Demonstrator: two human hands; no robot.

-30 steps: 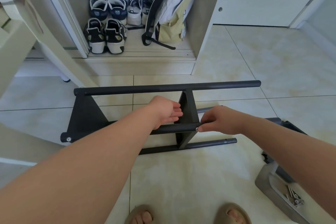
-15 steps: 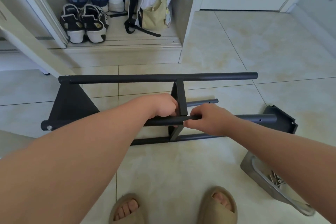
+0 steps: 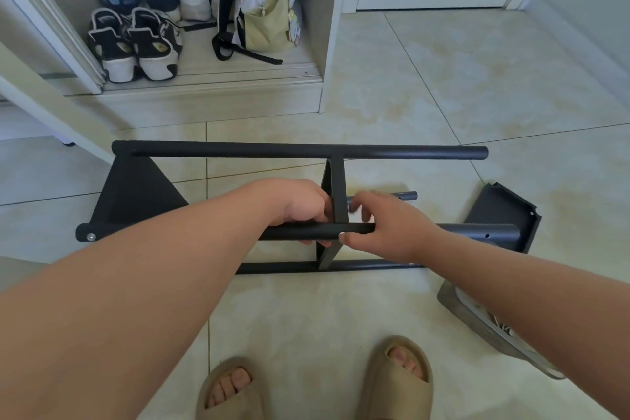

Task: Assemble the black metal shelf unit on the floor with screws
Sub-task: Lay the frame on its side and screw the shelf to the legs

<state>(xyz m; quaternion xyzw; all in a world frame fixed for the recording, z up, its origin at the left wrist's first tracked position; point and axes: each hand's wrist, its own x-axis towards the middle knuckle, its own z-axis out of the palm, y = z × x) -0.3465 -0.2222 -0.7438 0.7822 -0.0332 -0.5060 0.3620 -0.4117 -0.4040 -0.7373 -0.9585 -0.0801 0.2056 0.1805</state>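
Now on its side on the tiled floor, the black shelf unit is half built. The person's left hand clasps the near tube beside the middle panel. The right hand, wrapped round that tube half a second ago, has spread its blurred fingers, thumb alone touching. Likely the joint is being readied for a screw. A loose panel waits nearby.

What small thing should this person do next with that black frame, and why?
Probably send the right hand to the tray for a screw. The left hand grips the tube where it meets the middle panel, and I see no screw at that joint.
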